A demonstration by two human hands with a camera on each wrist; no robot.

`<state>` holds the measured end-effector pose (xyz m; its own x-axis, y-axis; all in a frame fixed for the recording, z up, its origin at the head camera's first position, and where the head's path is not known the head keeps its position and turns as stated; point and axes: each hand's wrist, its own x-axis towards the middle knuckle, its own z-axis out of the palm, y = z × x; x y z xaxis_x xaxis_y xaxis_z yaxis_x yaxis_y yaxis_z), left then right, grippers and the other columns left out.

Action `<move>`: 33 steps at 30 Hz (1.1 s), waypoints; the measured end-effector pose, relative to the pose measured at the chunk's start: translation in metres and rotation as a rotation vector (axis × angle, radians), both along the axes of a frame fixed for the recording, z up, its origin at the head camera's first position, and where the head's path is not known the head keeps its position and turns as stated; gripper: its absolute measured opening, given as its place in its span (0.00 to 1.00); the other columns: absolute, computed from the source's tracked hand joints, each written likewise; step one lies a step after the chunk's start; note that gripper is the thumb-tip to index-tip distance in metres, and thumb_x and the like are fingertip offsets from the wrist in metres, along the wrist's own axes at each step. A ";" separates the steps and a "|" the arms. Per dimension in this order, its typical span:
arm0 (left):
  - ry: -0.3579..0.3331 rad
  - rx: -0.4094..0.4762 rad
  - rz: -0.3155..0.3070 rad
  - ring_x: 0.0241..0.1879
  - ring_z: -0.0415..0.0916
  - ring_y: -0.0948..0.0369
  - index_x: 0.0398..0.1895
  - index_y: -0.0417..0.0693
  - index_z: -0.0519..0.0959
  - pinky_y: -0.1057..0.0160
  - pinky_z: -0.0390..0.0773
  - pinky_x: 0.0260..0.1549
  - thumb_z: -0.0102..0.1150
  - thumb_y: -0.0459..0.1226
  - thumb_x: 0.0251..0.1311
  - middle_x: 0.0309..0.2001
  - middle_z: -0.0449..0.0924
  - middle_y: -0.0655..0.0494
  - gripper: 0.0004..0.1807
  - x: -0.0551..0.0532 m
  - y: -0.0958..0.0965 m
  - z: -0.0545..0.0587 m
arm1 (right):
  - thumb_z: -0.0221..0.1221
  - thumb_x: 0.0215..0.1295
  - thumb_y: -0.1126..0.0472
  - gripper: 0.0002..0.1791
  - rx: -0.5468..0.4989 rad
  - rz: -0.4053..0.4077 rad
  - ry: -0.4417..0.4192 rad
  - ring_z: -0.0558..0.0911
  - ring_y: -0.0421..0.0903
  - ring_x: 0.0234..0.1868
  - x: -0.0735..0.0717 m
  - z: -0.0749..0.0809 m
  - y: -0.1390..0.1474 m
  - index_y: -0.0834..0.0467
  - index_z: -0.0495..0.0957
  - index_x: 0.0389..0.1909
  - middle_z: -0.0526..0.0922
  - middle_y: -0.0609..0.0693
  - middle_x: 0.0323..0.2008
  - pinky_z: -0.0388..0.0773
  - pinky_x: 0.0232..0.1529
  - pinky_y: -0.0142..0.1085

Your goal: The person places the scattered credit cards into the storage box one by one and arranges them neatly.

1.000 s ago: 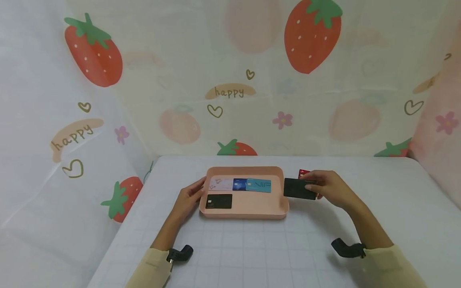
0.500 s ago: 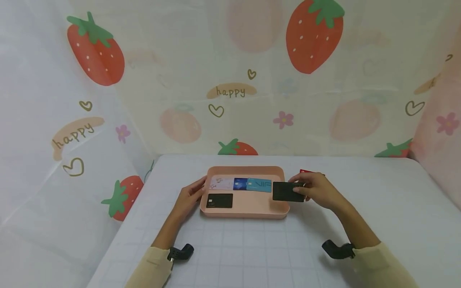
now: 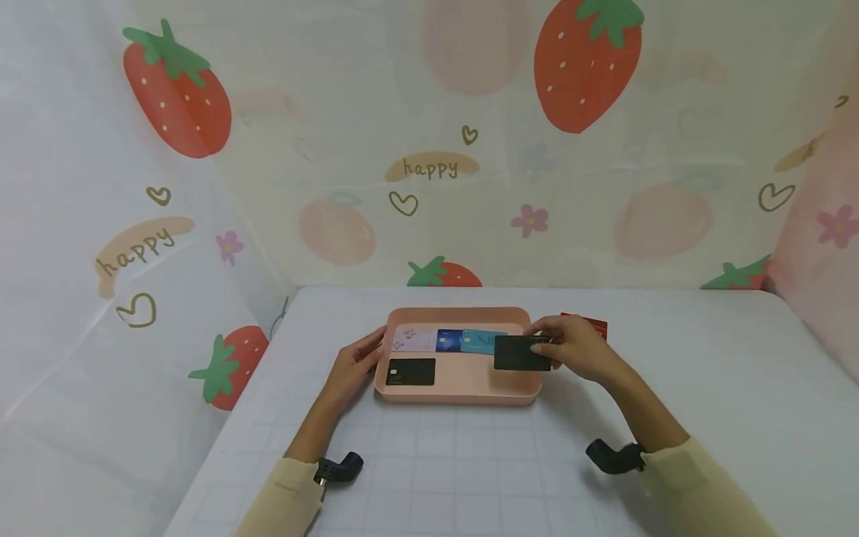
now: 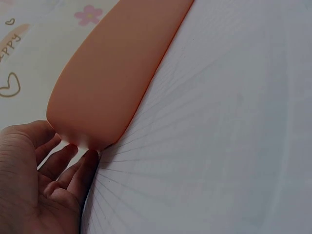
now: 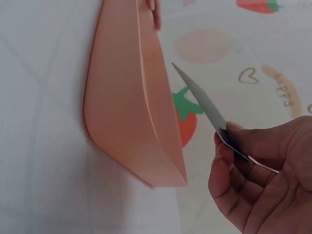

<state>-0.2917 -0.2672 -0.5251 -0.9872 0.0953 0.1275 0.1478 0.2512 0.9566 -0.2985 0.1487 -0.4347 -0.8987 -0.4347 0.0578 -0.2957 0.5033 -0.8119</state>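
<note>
A black card (image 3: 517, 353) is pinched between the thumb and fingers of my right hand (image 3: 577, 349), held over the right part of a pink tray (image 3: 456, 399). Its edge (image 5: 204, 105) shows in the right wrist view, above the tray's rim. My left hand (image 3: 354, 364) touches the tray's left end with its fingertips; the left wrist view has those fingertips (image 4: 90, 155) against the outer wall. Inside the tray lie a pale patterned card (image 3: 412, 341), a dark blue card (image 3: 448, 341) and a light blue VIP card (image 3: 478, 341) in a row, above another black card (image 3: 411, 371).
A red card (image 3: 596, 327) lies on the white table (image 3: 429, 470) behind my right hand, partly covered by it. A strawberry-print curtain (image 3: 429, 224) stands behind the table. Black wrist cameras (image 3: 614, 456) sit on both forearms.
My right hand has moved left with the black card, from beside the tray to over its right part. More of the red card now shows. The left hand has stayed at the tray.
</note>
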 end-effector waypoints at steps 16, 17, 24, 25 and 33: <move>-0.025 0.005 -0.003 0.74 0.61 0.53 0.75 0.42 0.66 0.65 0.72 0.64 0.52 0.36 0.76 0.74 0.64 0.49 0.27 0.005 0.004 0.012 | 0.66 0.66 0.67 0.13 0.027 -0.028 -0.034 0.82 0.50 0.34 -0.004 -0.004 -0.033 0.62 0.84 0.50 0.86 0.59 0.43 0.86 0.32 0.38; -0.023 0.003 -0.006 0.74 0.61 0.52 0.75 0.41 0.65 0.64 0.71 0.64 0.52 0.35 0.76 0.74 0.64 0.47 0.27 0.007 0.005 0.015 | 0.66 0.66 0.67 0.13 0.033 -0.026 -0.036 0.82 0.50 0.36 -0.004 -0.005 -0.035 0.61 0.84 0.50 0.86 0.59 0.44 0.86 0.33 0.38; -0.031 -0.002 0.001 0.74 0.61 0.54 0.75 0.41 0.66 0.59 0.68 0.67 0.53 0.35 0.76 0.74 0.65 0.48 0.26 0.008 0.006 0.016 | 0.65 0.66 0.69 0.11 0.050 0.003 -0.038 0.82 0.52 0.41 -0.008 -0.009 -0.048 0.61 0.85 0.48 0.85 0.59 0.45 0.87 0.35 0.38; -0.033 -0.001 0.005 0.74 0.61 0.54 0.75 0.42 0.66 0.59 0.68 0.67 0.53 0.35 0.76 0.74 0.65 0.49 0.26 0.006 0.005 0.013 | 0.64 0.66 0.69 0.11 0.049 0.006 -0.038 0.82 0.52 0.40 -0.008 -0.009 -0.050 0.62 0.85 0.48 0.86 0.59 0.45 0.87 0.35 0.38; -0.018 0.000 0.018 0.74 0.62 0.58 0.74 0.50 0.69 0.62 0.69 0.66 0.55 0.41 0.75 0.73 0.67 0.56 0.27 -0.003 0.000 -0.002 | 0.64 0.65 0.71 0.11 0.051 0.026 -0.024 0.78 0.45 0.21 -0.011 -0.014 -0.062 0.65 0.84 0.48 0.85 0.59 0.39 0.80 0.23 0.33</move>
<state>-0.2944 -0.2676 -0.5272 -0.9909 0.0772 0.1100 0.1262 0.2539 0.9590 -0.3093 0.0866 -0.4488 -0.8879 -0.4598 0.0136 -0.2901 0.5367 -0.7923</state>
